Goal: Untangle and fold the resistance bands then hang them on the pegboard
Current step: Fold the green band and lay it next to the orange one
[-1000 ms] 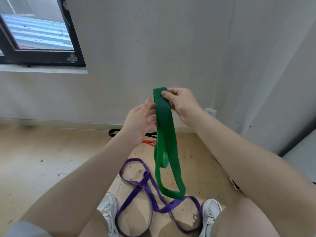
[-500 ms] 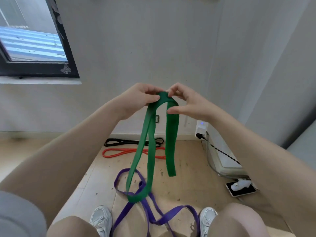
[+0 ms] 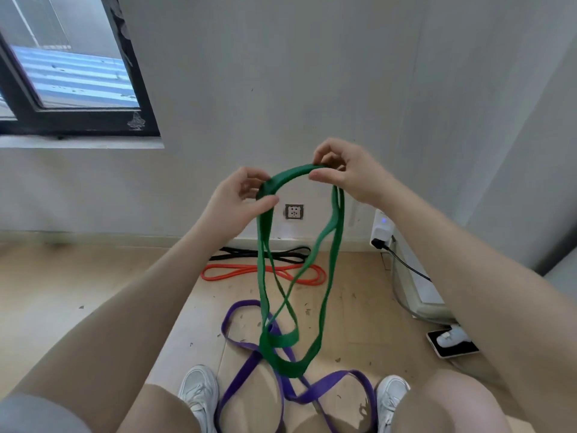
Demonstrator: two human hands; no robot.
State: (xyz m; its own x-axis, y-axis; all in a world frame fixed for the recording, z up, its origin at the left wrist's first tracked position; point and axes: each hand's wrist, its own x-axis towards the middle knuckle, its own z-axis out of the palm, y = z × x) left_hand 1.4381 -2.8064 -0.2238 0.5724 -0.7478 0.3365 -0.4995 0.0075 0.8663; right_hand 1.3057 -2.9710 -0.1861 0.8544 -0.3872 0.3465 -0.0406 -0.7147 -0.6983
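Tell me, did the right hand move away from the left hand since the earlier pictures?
Yes. The right hand now pinches the green rubber resistance band apart from the left hand, above the white wall socket; earlier they nearly touched.

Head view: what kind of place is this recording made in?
Probably a plain room in a home or flat, not a gym: bare white wall with a socket, wood-look floor, a window. Bands lie loose on the floor.

Bare floor [image 3: 78, 292] is seen at left; centre is crossed by purple band [image 3: 249, 364], red band [image 3: 265, 271], black band [image 3: 249, 253]; right edge is blocked by phone [image 3: 452, 346] and cable [image 3: 409, 267].
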